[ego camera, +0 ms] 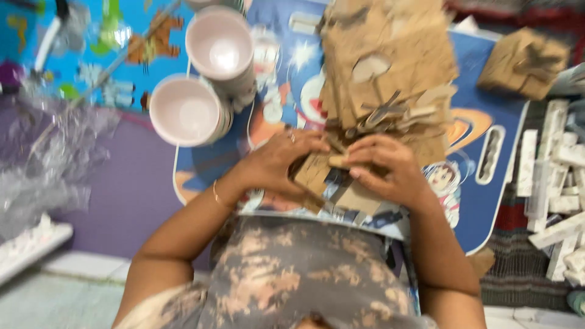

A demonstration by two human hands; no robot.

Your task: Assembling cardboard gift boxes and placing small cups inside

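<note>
At the far left, crumpled clear plastic wrap (52, 152) is seen over a purple surface, and next to it two stacks of pale pink cups (204, 82) lie on their sides on the cartoon-printed counter (487, 91). Toward the middle, the left hand (277, 161) is closed on the left edge of a small brown cardboard piece (323, 176), held just above the near edge of the counter and close to the body. The right hand (387, 167) is clamped on the same piece from the other side, fingertips pressed along its upper edge, so both hands meet on it. Just behind them a tall, blurred stack of brown cardboard cutouts (387, 67) rises. Judged from this, the fold is best made with thumbs kept along the crease and pressure applied evenly, so the board is not torn; the stack behind should not be nudged. Further right another cardboard bundle (527, 61) lies at the counter's far corner, and white foam strips (560, 176) are heaped beside the counter at the right edge.
</note>
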